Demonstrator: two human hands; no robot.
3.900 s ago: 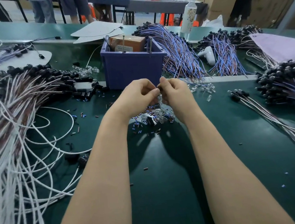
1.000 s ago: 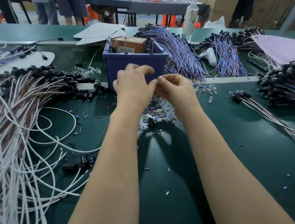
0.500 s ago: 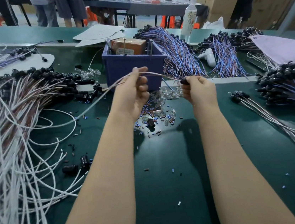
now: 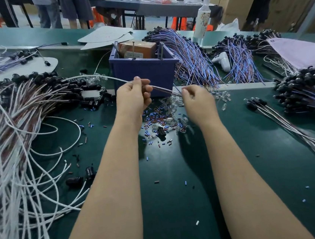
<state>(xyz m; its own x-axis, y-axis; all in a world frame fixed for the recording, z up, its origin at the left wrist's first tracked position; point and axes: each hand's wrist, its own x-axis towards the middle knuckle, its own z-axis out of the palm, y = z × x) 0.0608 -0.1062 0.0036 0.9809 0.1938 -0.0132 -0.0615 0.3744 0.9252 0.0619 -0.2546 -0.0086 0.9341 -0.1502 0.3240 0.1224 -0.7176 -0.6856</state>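
Note:
My left hand (image 4: 133, 98) grips a thin white cable (image 4: 96, 77) that arcs up and away to the left toward the big wire pile. The cable's stripped brown and blue leads run from that hand to my right hand (image 4: 197, 99), which pinches their tips with its fingers curled. Both hands hover above a scatter of small clear bulbs and blue and brown sleeves (image 4: 162, 116) on the green table (image 4: 174, 196), just in front of a purple bin (image 4: 145, 73).
A large heap of white cables with black sockets (image 4: 14, 127) fills the left side. Blue and brown wire bundles (image 4: 193, 63) lie behind the bin, more black-socket bundles (image 4: 303, 89) on the right. A white bottle (image 4: 202, 20) stands at the back. People stand far behind.
The hands have parted from a close pinch. The left hand now holds a white cable lifted off the pile, and the right hand has shifted back toward the lead tips.

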